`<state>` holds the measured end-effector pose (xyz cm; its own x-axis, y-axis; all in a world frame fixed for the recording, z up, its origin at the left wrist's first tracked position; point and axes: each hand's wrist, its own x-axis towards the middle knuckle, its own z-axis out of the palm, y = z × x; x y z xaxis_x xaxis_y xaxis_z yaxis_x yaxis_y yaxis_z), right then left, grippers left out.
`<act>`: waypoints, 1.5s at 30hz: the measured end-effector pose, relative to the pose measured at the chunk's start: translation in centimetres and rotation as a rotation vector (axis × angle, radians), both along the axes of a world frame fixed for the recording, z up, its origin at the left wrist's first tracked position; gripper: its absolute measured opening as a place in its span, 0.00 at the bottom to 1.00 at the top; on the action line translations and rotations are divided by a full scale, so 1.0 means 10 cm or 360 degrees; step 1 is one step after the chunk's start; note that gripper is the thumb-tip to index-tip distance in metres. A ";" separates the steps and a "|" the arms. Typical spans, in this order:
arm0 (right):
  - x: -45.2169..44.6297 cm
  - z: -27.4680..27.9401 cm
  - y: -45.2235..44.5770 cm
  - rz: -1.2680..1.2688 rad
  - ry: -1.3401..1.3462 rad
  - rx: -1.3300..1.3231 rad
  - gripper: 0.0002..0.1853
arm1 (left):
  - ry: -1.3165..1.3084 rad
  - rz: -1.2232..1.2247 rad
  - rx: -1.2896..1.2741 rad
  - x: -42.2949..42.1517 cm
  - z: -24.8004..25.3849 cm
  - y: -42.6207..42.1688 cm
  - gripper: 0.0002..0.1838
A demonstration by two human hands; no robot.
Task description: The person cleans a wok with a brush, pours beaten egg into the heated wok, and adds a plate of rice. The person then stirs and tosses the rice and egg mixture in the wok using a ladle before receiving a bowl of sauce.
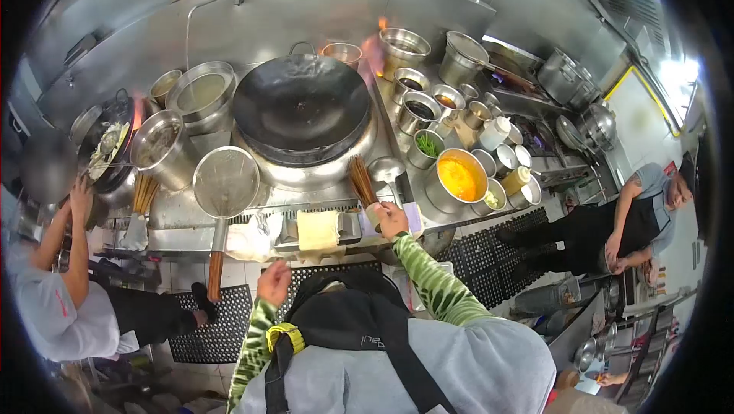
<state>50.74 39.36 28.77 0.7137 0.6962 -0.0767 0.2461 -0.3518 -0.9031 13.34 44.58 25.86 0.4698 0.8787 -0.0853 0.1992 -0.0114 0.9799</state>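
Observation:
My right hand (392, 220) is closed at the front edge of the stove, around the wrapped handle of a bamboo wok brush (360, 177), whose bristles point up and away. A metal ladle (385, 170) lies just beside it, its handle running down to the same hand; whether my fingers also touch it, I cannot tell. My left hand (273, 284) hangs in front of the counter, fingers curled in with nothing visible in them. Beyond my hands, a big black wok (302, 104) sits on its burner. Nearest the left hand are a folded yellow cloth (318, 230) and a strainer (225, 182).
On the right, several metal pots and containers surround a pot of orange liquid (459, 178). Flames (372, 53) rise behind the wok. A co-worker's hands (79, 198) are at another wok on the left; another person (638, 215) stands at right. Perforated mats (489, 253) cover the floor.

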 end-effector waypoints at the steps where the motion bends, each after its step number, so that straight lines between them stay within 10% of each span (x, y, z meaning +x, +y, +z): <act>1: 0.20 -0.28 0.03 0.0152 -0.0573 -0.0096 0.27 | 0.0437 0.0096 -0.0013 -0.23 -0.27 -0.23 0.23; 3: 0.22 -0.18 0.03 0.0255 -0.0508 -0.0250 0.27 | 0.1589 -0.0024 -0.0054 -0.64 -0.90 -0.40 0.28; 5: 0.23 -0.11 0.00 0.0330 -0.0654 -0.0362 0.26 | 0.1818 0.0201 -0.0532 -0.68 -0.98 -0.72 0.31; 7: 0.04 0.75 -0.19 0.0513 -0.0544 -0.0554 0.31 | 0.1845 0.0154 -0.0536 -0.91 -1.39 -0.97 0.30; 11: 0.10 0.52 -0.38 0.0548 -0.0788 0.0164 0.28 | 0.1804 0.0243 -0.0745 -1.00 -1.59 -1.50 0.28; 18: -0.38 0.76 -0.68 0.1300 -0.0188 0.0152 0.19 | 0.1396 0.0497 -0.0836 -1.09 -2.05 -2.15 0.24; 21: -0.56 0.19 -0.60 0.1603 -0.0397 0.0013 0.23 | 0.1869 0.0120 -0.0299 -0.88 -1.61 -1.98 0.24; 23: -0.66 0.09 -0.55 0.1683 -0.0480 -0.0184 0.24 | 0.1491 0.0552 -0.0491 -0.79 -1.13 -2.04 0.23; 34: -0.85 0.01 -0.17 0.1771 -0.0772 -0.0245 0.23 | 0.1520 0.0892 -0.0963 -1.87 -2.08 -2.96 0.25; 40: -0.96 -0.36 -0.10 0.1746 -0.0939 -0.0621 0.25 | 0.1964 -0.0218 -0.0840 -2.24 -2.41 -2.98 0.24; 45: -0.85 -0.79 -0.22 0.1743 -0.0770 -0.0729 0.24 | 0.1659 0.0444 -0.0700 -2.22 -2.48 -2.53 0.22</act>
<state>42.22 37.17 20.88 -0.1902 0.9139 -0.3588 0.8707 -0.0119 -0.4917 -8.88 19.30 1.07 -0.2126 0.7390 -0.6393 0.8523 0.4602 0.2486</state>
